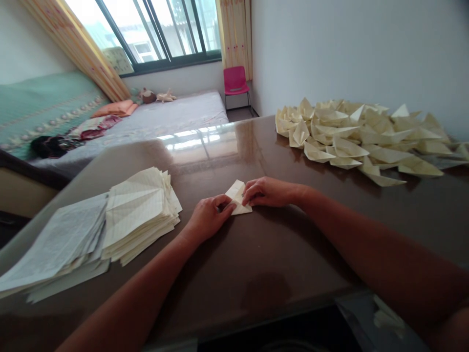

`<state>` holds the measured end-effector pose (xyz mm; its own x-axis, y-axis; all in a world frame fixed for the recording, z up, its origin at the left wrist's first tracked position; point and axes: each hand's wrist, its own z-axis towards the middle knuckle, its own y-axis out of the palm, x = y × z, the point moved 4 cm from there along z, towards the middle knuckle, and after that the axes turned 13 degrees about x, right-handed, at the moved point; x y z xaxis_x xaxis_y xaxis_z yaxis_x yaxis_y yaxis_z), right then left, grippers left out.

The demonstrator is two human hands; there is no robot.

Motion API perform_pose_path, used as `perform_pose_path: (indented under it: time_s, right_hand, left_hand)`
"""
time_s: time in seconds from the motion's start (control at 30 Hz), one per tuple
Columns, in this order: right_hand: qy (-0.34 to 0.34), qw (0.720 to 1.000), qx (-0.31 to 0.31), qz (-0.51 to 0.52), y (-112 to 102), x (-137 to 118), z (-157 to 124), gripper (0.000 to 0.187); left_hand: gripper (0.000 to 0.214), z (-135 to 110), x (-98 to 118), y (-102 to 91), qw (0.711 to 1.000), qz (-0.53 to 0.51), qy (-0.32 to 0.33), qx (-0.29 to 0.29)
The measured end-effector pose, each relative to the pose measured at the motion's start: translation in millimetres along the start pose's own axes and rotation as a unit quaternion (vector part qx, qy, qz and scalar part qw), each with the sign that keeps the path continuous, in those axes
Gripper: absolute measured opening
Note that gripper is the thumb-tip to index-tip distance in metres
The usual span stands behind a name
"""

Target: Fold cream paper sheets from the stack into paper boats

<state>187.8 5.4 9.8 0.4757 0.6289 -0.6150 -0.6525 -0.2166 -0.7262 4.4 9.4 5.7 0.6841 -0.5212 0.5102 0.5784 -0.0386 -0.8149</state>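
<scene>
A small folded sheet of cream paper [239, 207] lies on the brown table between my hands. My left hand [209, 215] pinches its left edge with thumb and forefinger. From the right, my right hand [266, 192] bends its fingers down onto the paper's right side, and the fingertips press on a fold. Part of the paper is hidden under the fingers. To the left lies a stack of cream lined sheets [137, 208], the top one creased. Beside that stack are printed sheets [62, 244]. Many folded paper boats [340, 129] are heaped at the right.
The glossy brown table [234, 264] reaches forward towards a bed [176, 115] with an orange cushion [116, 108] and soft toys on it. A pink chair [235, 80] stands below the window. A white wall [348, 49] borders the right side.
</scene>
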Motion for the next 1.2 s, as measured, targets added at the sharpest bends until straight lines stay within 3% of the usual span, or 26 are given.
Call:
perform_pose_path:
  time_s: [0.47,0.7,1.2]
  right_hand:
    - [0.039,0.999,0.003,-0.021,-2.6,-5.9,0.4,0.017]
    - [0.028,0.999,-0.001,-0.043,0.0,-9.4,1.3,0.023]
    - [0.02,0.999,-0.007,-0.037,0.5,-7.5,1.5,0.024]
  left_hand:
    - [0.024,3.0,-0.8,1.6,1.0,0.006,0.019,0.004]
    - [0.021,4.5,3.0,0.1,0.999,0.027,0.017,-0.002]
    - [0.009,5.2,-11.6,3.8,0.999,0.001,0.013,0.046]
